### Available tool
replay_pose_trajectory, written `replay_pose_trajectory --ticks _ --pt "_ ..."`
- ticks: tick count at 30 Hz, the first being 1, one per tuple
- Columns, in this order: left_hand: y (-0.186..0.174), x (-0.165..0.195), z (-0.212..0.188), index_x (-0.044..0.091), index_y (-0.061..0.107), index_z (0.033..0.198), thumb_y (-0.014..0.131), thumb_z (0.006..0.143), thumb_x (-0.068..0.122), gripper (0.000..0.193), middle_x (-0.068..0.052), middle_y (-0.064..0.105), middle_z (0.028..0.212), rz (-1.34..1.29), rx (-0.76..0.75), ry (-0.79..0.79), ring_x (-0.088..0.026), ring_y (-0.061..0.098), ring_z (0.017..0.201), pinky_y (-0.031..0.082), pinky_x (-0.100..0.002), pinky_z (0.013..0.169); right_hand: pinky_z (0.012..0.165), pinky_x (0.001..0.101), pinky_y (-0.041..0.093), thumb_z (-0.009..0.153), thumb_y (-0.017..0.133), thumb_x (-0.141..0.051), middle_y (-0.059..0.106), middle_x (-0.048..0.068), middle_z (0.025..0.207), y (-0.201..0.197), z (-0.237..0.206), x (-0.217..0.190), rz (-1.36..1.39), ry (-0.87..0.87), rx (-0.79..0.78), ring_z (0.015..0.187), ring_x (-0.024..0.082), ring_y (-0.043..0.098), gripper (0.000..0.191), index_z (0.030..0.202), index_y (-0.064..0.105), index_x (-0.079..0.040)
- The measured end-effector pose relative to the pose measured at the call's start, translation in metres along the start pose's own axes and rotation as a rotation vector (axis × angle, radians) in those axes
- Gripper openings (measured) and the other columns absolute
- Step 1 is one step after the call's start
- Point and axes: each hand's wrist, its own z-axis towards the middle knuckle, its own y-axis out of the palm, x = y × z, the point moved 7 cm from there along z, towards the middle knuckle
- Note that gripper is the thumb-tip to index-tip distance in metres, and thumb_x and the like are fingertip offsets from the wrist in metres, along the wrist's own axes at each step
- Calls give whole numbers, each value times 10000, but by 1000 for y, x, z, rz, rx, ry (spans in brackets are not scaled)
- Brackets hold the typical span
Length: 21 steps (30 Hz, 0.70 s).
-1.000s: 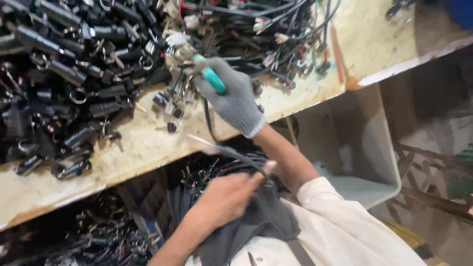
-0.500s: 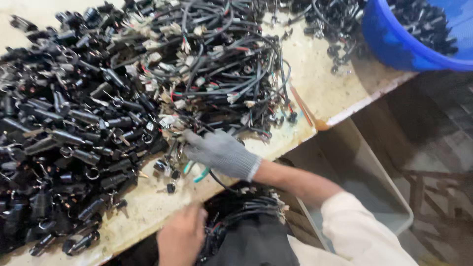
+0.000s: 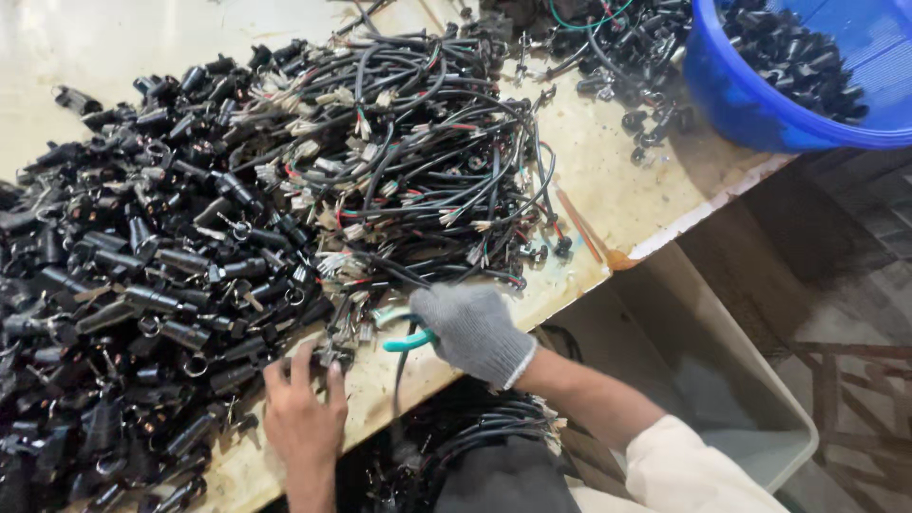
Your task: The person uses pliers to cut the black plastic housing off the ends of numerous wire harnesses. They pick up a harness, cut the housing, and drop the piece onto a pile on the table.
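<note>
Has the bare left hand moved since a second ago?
Yes. The bare left hand has come up from below the table edge onto the tabletop, and its fingers now touch the black connectors beside the gloved right hand.

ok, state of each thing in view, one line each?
right hand: gloved, shut on teal-handled pliers
left hand: bare, fingers spread on black parts at the bench edge
wire harnesses: heaped, tangled
black cylindrical parts: piled loose
blue tub: upright, part-filled with black parts
</note>
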Motion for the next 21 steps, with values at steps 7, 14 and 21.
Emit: replay_pose_trajectory --ticks 7,14,21 --pt "6 -30 6 127 612 1258 724 852 251 439 -159 611 1163 -113 -238 -8 -391 680 933 550 -479 765 633 414 543 868 747 -194 690 133 764 37 -30 38 586 475 42 704 323 697 181 1029 705 -121" --pt "-28 -45 -27 35 551 1211 708 972 265 367 -246 602 1290 -440 158 126 -386 656 1070 550 -464 897 676 415 534 833 804 -143 726 138 869 23 -25 17 307 301 99 795 339 710 244 1041 686 -99" --pt "-28 -121 -75 120 457 1155 711 1018 232 310 -176 599 726 -1295 449 -239 -215 614 577 573 -400 596 705 426 552 851 765 -93 694 136 945 7 -34 -8 312 113 294 831 332 701 302 1131 654 -72"
